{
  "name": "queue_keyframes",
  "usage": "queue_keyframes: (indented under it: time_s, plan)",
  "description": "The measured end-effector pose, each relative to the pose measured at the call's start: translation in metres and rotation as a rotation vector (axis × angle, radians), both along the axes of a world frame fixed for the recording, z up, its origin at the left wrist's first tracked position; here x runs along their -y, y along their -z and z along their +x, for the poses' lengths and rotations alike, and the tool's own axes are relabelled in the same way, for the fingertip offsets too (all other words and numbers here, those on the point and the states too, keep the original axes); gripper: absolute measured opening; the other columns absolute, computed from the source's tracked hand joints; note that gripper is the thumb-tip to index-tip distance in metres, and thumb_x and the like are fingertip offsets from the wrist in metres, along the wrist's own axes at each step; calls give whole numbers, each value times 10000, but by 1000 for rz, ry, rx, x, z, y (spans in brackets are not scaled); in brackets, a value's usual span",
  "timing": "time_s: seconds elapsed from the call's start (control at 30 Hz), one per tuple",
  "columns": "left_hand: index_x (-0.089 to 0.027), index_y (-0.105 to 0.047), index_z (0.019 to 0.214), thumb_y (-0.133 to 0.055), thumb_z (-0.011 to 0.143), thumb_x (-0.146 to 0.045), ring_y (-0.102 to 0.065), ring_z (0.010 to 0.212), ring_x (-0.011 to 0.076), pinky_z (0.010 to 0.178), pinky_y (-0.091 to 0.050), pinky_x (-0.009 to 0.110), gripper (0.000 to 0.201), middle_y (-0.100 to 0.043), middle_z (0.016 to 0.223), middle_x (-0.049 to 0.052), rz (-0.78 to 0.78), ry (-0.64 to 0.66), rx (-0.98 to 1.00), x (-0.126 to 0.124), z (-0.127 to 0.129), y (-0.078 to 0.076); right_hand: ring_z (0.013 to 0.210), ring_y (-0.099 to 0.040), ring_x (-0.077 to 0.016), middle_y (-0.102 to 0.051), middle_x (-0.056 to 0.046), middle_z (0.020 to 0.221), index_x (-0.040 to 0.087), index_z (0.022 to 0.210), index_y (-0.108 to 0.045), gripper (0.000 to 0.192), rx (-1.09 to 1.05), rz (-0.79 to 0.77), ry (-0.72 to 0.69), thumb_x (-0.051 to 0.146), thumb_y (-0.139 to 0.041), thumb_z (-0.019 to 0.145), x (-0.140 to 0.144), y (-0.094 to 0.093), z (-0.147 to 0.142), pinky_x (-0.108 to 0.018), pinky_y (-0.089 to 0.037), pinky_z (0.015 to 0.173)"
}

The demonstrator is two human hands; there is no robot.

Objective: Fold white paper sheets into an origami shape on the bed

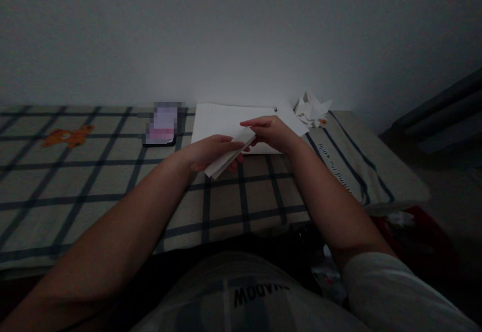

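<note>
Checked cloth (94, 181) with dark grid lines covers the whole surface, and way over at 9 o'clock there's a little orange bear print (68, 136) on it. Moving right, a phone (161, 127) lies flat at about 11 o'clock from the hands, screen up but too blurred to read. Then the left hand (211, 152) comes in from 7 o'clock, fingers curled narrow around the lower end of a folded white paper (230, 155), thumb on top and the other fingers tucked underneath. That paper sits dead center, lifted a bit off the cloth and tilted, with its low end toward 7 o'clock. The right hand (271, 132) meets it from 4 o'clock, fingertips pinched together on the paper's upper end, so both hands are touching the same piece. Just behind them at 12 o'clock a larger white sheet (222, 121) lies flat against the wall edge. Further right, around 1 o'clock, there's a crumpled paper wad (312, 109) sitting beside that sheet's corner. Lighting's pretty dim overall.
</note>
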State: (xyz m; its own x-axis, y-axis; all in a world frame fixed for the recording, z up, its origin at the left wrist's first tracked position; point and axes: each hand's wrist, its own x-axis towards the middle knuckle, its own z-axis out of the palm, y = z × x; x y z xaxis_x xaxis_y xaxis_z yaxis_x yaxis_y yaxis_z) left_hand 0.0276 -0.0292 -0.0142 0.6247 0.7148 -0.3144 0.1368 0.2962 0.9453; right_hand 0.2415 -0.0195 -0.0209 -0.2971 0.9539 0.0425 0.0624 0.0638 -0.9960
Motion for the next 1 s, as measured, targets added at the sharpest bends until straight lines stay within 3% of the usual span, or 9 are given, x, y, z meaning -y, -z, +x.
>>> queue_keyframes:
  time_s: [0.1,0.27,0.47,0.63,0.73,0.93,1.0]
  plan:
    - [-218,-723,792,-718,774,-380,-589,500,138,486,-498,259,164,-694,703,49,44,-124,27,-2,2,-1,602,-652,-116,-715,-23,742,170,1060,-700,300,-79,-20,76,364,-698,831,0,-2,-3,-268,-543,628]
    - [-211,-662,694,-695,804,-376,-534,469,115,482,-459,252,201,-653,649,30,153,-222,4,-4,6,1,576,-617,-121,-694,-50,708,163,737,-655,391,-40,-38,88,544,-675,824,0,-1,-11,-275,-522,600]
    - [-213,-610,694,-640,838,-326,-534,445,127,463,-438,254,185,-579,552,0,184,-251,-34,3,14,7,607,-581,-104,-690,-29,708,162,726,-682,245,41,88,125,396,-714,790,1,4,-13,-248,-490,620]
    - [-230,-624,851,-633,828,-265,-584,495,139,513,-486,260,43,-612,598,-14,235,-179,-5,8,17,7,608,-577,-111,-689,-29,690,164,714,-690,186,81,96,147,333,-695,794,1,3,-13,-257,-479,618]
    - [-220,-624,900,-662,810,-279,-616,547,142,524,-494,248,114,-665,682,4,277,-150,28,6,17,7,589,-573,-113,-668,-20,641,162,694,-687,174,87,106,161,308,-699,789,2,2,-14,-257,-472,599]
    - [-192,-673,879,-650,822,-463,-678,762,178,660,-553,279,278,-724,861,50,331,-375,63,-3,12,9,596,-596,-118,-694,-29,672,158,727,-708,163,65,74,150,313,-716,775,4,0,-15,-273,-512,628]
    - [-184,-693,874,-679,796,-487,-678,784,182,676,-554,283,312,-734,885,56,322,-384,61,-6,9,10,595,-599,-119,-691,-30,666,154,725,-708,177,49,71,141,325,-721,770,5,0,-15,-278,-519,630]
